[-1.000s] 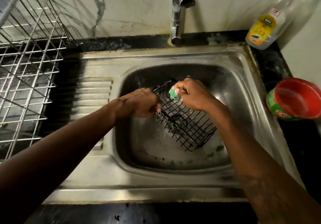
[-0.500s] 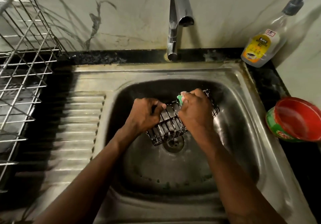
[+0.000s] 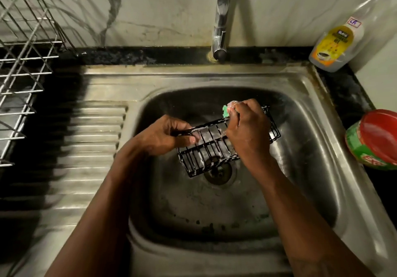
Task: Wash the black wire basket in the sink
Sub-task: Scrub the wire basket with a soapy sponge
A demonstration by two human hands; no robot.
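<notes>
At the centre of the frame, the black wire basket is held tilted inside the steel sink, just above the drain, with white suds clinging to its wires. The left hand pinches the basket's left rim, fingers closed around the wire. The right hand is closed on a green sponge, pressed against the basket's upper right part. The tap rises at top centre. A wire dish rack fills the upper left, a bottle with a yellow label stands at upper right, and a red and green tub sits at the right edge.
</notes>
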